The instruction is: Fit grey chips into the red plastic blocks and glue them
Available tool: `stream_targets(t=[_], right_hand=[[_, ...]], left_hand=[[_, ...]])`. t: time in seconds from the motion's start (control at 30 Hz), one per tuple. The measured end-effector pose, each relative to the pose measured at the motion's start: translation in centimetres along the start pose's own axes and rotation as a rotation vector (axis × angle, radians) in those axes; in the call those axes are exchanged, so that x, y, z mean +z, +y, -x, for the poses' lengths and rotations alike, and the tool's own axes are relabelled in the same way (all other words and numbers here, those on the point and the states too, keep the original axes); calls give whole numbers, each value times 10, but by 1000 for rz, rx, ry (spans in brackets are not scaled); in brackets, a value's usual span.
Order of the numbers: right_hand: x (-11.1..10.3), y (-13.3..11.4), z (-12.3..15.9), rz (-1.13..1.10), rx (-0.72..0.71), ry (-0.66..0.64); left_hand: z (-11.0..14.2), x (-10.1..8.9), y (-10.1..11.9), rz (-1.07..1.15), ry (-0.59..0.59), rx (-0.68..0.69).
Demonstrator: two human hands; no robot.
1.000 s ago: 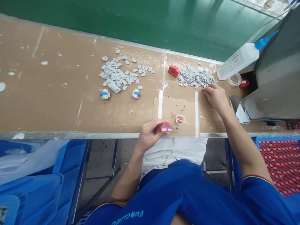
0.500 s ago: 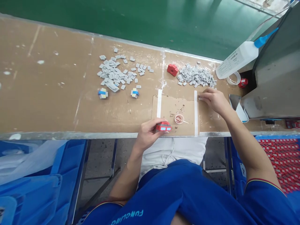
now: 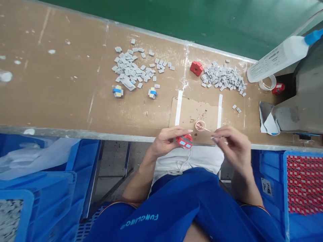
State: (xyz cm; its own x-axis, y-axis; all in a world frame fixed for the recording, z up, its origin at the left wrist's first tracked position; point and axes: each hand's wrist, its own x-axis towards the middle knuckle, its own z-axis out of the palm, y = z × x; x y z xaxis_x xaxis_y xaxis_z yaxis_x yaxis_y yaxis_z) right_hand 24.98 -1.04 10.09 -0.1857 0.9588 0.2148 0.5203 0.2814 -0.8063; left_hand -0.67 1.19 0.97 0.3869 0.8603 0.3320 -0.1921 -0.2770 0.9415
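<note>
My left hand (image 3: 168, 141) is closed around a small red toy vehicle (image 3: 185, 142) with pale blue windows, held at the table's front edge. My right hand (image 3: 233, 144) pinches a small grey tile (image 3: 214, 138) between thumb and fingertips, to the right of the vehicle and apart from it. Between and just beyond the hands stands a small round cup (image 3: 200, 126) with reddish contents. A thin white stick (image 3: 206, 129) leans out of it toward my right fingers. The cup sits on a cardboard sheet (image 3: 195, 104) bordered by white tape strips.
Two heaps of grey tiles (image 3: 130, 69) and tiles (image 3: 223, 77) lie farther back, beside a red block (image 3: 196, 68). Two blue-banded bundles (image 3: 152, 93) sit at left. At right are a white bottle (image 3: 277, 58), a tape roll (image 3: 267, 82) and a blue crate (image 3: 286, 188) of red pieces.
My right hand has come back from the tabletop at right toward the vehicle, carrying the tile. Two loose tiles now show where it was. My left hand has tilted the vehicle slightly.
</note>
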Motion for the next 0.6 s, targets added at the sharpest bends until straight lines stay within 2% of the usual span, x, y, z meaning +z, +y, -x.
stream_targets(t=[0.1,0.2,0.37,0.6], right_hand=[[33,-21,13,-164,36,-26],[51,-25,11,-200,64,-14],[55,-21,6,-136,62,-21],[56,-17,5,-111,46,-22]], left_hand=[[3,1,-1,44,5,-59],[7,1,-2,96,42,-143],[8,0,0,87,38,-208],[5,0,1,26,32,-206]])
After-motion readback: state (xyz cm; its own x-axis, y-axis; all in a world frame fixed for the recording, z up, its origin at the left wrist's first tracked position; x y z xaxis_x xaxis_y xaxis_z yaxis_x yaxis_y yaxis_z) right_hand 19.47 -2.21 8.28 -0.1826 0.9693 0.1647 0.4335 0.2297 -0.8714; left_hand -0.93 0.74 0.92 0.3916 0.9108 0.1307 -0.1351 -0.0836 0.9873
